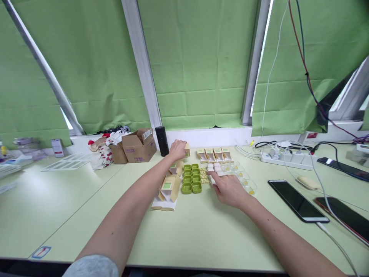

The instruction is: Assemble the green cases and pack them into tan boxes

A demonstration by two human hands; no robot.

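My left hand (178,150) reaches to the far end of a column of small beige cardboard boxes, its fingers closed at the top of the farthest box (187,151). Nearer me, another open box (170,185) with a green label stands with its flaps out. Two columns of green square dishes (187,179) lie between my hands. Beside them are small yellow pieces (204,177) in a column. My right hand (229,189) has its index finger stretched over white rolled pieces (211,167), other fingers partly curled. Clear plastic covers (243,176) with yellow dots lie just beyond it.
Four-sided open cartons (215,156) stand in a row at the back. A black cylinder (162,141) and a brown cardboard box (140,145) stand to the left. At right lie a phone (298,201), a power strip (288,161) and loose cables.
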